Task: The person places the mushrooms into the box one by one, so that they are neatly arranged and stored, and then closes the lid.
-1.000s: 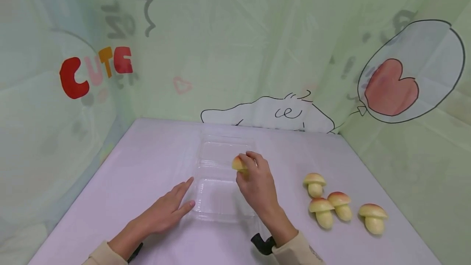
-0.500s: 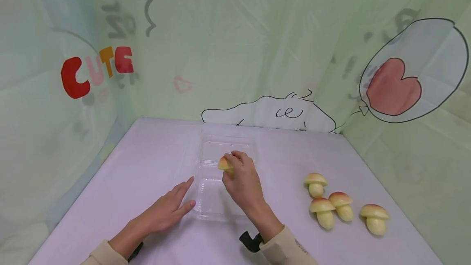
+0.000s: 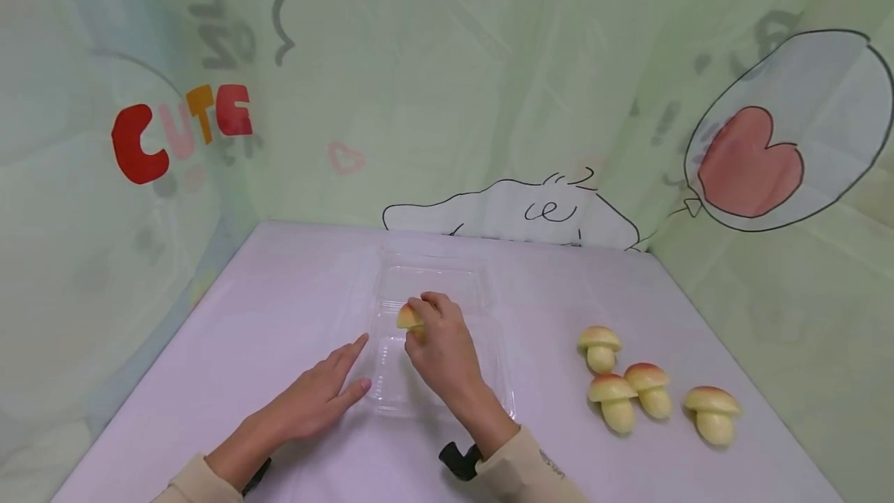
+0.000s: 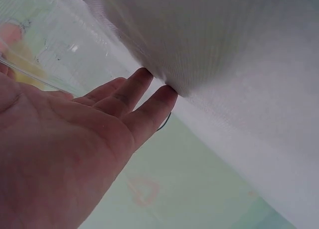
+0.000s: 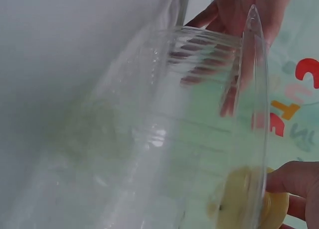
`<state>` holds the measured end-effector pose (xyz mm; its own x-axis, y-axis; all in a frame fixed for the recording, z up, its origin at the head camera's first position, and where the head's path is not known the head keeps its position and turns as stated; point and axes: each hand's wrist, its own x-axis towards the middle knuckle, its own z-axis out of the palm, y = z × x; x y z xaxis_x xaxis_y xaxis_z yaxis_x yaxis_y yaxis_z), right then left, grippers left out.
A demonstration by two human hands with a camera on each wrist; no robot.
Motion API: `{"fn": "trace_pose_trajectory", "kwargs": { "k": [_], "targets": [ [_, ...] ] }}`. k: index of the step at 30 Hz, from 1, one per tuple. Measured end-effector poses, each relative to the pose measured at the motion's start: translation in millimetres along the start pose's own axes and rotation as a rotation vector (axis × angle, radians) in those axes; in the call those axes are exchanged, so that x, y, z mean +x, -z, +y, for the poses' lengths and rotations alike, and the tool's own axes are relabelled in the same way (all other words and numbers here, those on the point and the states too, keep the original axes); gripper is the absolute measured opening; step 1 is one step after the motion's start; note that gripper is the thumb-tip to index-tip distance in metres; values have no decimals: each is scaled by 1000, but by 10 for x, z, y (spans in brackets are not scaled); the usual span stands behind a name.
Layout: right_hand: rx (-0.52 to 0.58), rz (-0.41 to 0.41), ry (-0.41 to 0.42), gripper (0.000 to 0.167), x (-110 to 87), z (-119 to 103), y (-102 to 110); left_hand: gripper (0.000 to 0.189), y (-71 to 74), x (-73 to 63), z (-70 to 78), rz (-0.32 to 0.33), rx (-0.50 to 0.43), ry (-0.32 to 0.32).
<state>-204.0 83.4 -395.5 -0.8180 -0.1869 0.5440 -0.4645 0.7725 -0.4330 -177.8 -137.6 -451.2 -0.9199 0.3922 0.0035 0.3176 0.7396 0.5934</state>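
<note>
My right hand pinches a toy mushroom with a yellow, red-tinged cap. It is held over a clear plastic clamshell box that lies unfolded on the table, near the fold between its two halves. In the right wrist view, the yellow mushroom shows partly through the transparent wall, with thumb and fingertips at its side. My left hand lies alongside the box's left edge, fingers straight. Its fingertips meet the white tabletop in the left wrist view.
To the right, several similar mushrooms lie on the table: one at the back, a close pair before it, and another farther right. A printed pale green curtain encloses the table's back and sides.
My right hand has moved left with the mushroom, from the box's right side to above its middle. My left hand and the other mushrooms have stayed put.
</note>
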Motion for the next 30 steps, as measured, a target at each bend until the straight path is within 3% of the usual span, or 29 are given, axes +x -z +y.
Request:
{"fn": "trace_pose_trajectory", "kwargs": {
  "k": [16, 30],
  "targets": [
    [29, -78, -12, 40, -6, -37, -236, 73, 2, -14, 11, -4, -8, 11],
    [-22, -196, -51, 41, -7, 3, -390, 72, 0, -23, 17, 11, -6, -11]
  ]
}}
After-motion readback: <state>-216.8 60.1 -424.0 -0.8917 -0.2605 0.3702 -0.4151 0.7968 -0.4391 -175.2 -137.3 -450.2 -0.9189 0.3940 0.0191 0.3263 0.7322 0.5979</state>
